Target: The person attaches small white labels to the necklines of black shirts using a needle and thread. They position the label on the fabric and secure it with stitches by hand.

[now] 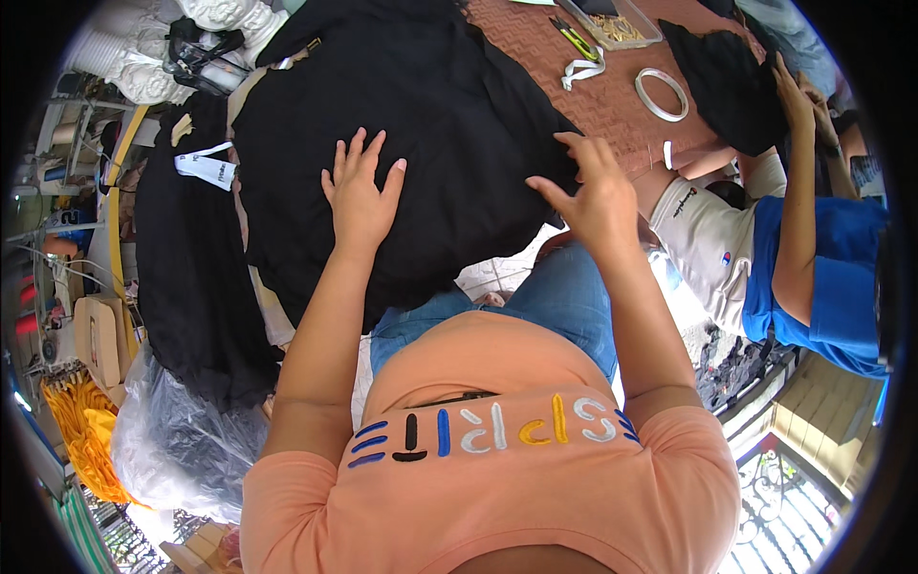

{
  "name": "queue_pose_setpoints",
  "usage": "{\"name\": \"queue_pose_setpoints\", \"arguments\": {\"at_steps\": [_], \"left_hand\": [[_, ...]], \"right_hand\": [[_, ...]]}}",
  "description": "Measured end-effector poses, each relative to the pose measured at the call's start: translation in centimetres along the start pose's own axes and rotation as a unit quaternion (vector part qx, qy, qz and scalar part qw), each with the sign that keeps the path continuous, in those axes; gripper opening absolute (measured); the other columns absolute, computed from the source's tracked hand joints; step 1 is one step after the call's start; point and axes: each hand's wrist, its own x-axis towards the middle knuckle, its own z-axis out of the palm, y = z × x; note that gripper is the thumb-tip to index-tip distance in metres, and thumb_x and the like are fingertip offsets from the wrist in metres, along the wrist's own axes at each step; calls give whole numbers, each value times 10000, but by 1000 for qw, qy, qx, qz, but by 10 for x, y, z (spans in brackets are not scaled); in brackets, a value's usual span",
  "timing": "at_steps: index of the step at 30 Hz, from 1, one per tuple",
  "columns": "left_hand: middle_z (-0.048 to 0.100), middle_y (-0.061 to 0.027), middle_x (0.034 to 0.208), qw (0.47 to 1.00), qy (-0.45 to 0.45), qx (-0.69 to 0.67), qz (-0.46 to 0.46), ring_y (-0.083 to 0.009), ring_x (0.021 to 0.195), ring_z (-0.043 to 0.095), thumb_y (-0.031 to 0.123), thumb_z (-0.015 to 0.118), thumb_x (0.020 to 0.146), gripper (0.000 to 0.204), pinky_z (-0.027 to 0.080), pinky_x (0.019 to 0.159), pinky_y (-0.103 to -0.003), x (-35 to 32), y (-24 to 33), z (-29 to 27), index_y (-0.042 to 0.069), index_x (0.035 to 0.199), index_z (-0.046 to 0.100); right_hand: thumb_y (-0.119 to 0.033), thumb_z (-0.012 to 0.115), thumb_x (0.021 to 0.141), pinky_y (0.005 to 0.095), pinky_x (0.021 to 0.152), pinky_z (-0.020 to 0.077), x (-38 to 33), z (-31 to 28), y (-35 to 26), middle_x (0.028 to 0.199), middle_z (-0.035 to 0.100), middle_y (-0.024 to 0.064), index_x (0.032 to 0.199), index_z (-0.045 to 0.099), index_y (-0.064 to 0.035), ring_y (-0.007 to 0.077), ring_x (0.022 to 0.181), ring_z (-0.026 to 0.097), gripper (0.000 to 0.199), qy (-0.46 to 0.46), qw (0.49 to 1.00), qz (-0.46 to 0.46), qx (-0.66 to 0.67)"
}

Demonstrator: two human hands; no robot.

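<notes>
A large black garment (449, 115) is spread over the table in front of me, and its near edge hangs down toward my lap. My left hand (363, 191) lies flat on its middle with the fingers spread. At the garment's right edge is my right hand (595, 191), thumb and fingers apart; whether a fingertip touches the cloth I cannot tell. Neither hand grips anything. Left of the garment, another black cloth (186, 249) hangs over the table's side, with a white label (206, 167) on it.
Beyond my right hand, the reddish-brown tabletop (535, 57) holds yellow-green thread snips (574, 38), a white ring-shaped roll (662, 94) and a clear plastic box (617, 24). A co-worker in blue (822, 277) handles black fabric (722, 86) at right. Clear plastic (191, 430) bulges at lower left.
</notes>
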Motion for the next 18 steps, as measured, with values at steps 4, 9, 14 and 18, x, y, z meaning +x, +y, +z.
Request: {"name": "queue_pose_setpoints", "arguments": {"at_steps": [4,9,14,18], "left_hand": [[419,-104,1397,1000,22,-14,3,-318,1352,283,329,560,875,429,170,1081,-543,-1,2,-1,132,1255,545],[600,-98,1146,976,91,-179,79,-285,1117,517,180,668,801,281,387,955,-386,-7,38,-15,87,1065,650],[650,-132,1009,874,-110,-473,21,-180,875,645,222,725,794,410,509,735,-299,-18,113,-6,-3,1111,595],[675,-79,817,843,-147,-517,-25,-106,750,630,173,701,823,258,495,654,-251,-13,125,-10,-10,991,634]], "right_hand": [[-231,741,741,298,648,485,14,10,24,799,625,87,934,655,-61,191,667,592,271,-63,984,109,124],[-223,690,830,250,586,454,27,-12,19,765,624,-3,863,656,-57,68,679,545,173,-105,859,299,403],[-168,645,871,184,617,452,19,-15,-7,788,601,-19,915,641,-46,46,703,552,130,-182,728,281,598],[-143,632,876,190,611,455,23,-22,-22,812,628,-3,916,639,-42,54,685,561,109,-167,745,257,592]]}}
